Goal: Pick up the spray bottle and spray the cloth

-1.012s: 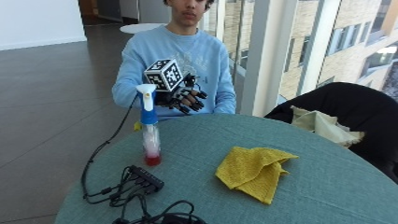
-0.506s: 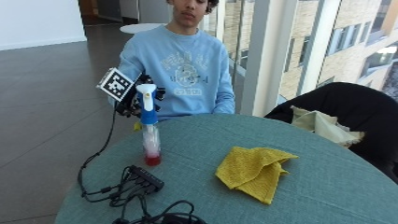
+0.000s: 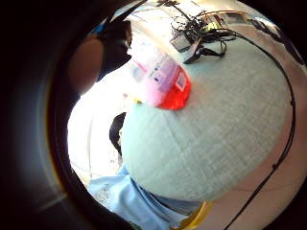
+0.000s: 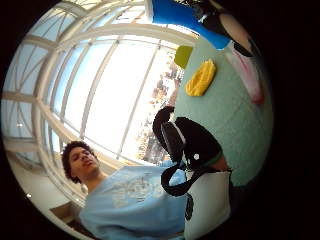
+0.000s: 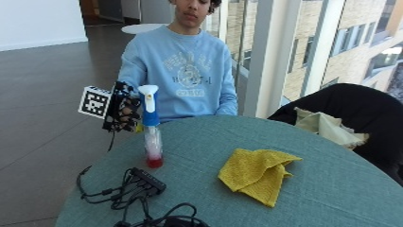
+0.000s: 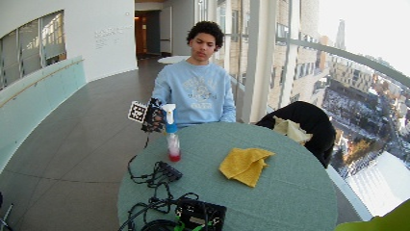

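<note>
Spray bottle (image 5: 150, 126) — right hand (image 5: 123, 108) nearer now

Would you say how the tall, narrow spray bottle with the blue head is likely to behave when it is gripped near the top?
The clear plastic spray bottle stands tall on a narrow base, so it probably tips easily. Only a little red liquid shows at its bottom, so likely light.

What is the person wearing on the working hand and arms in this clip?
The right hand wears a black glove with black straps and white plastic at the palm. Both arms are covered by long sleeves of a light blue sweatshirt with a pale printed design on the chest. The other hand is out of sight.
</note>
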Demonstrator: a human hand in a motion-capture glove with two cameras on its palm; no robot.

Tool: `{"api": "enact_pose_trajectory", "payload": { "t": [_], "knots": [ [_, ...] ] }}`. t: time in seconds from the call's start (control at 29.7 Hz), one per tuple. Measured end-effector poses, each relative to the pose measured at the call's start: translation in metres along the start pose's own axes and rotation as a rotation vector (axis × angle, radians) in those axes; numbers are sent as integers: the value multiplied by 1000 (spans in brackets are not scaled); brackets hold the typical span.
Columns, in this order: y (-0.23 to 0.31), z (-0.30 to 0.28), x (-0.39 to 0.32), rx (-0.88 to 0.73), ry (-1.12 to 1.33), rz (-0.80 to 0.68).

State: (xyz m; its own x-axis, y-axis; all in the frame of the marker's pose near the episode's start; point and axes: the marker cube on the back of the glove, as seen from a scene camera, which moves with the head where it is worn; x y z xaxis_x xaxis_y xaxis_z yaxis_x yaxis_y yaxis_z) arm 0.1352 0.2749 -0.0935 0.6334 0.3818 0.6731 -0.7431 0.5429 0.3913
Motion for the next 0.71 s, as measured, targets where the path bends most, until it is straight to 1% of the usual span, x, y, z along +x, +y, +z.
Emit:
{"api": "enact_pose_trajectory", "payload": {
  "t": [0.34,0.54,0.71],
  "knots": [
    [-52,18,23,-23,-63,83],
    [-83,34,24,-8,-61,81],
    [-90,41,22,1,-58,85]
  ]
}}
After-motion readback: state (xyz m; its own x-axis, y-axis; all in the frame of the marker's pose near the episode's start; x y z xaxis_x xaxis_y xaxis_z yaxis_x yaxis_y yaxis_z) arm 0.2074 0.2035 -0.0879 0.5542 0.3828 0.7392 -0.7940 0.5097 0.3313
